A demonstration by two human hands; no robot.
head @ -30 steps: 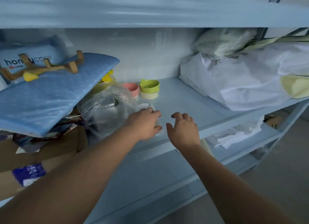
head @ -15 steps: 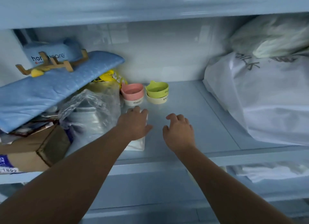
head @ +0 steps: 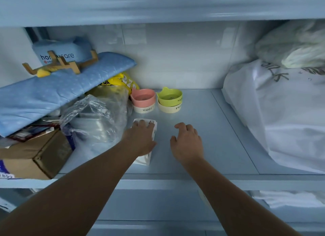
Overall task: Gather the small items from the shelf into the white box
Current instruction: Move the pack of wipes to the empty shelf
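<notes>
Just in front of the pink bowl [head: 143, 99], the white packet [head: 152, 129] is now pressed flat under the left hand [head: 140, 139], not yet clasped; the right hand [head: 187, 142] has been kept open and empty beside it; no white box is seen.

White box [head: 147, 144]: small, printed, lying flat on the pale blue shelf [head: 202, 139]. Behind it, upright: pink bowl [head: 143, 98] stacked on cream, green bowl [head: 169, 96] stacked on cream.

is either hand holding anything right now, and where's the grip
The left hand lies palm-down on top of the white packet; whether it grips cannot be told. The right hand holds nothing.
</notes>
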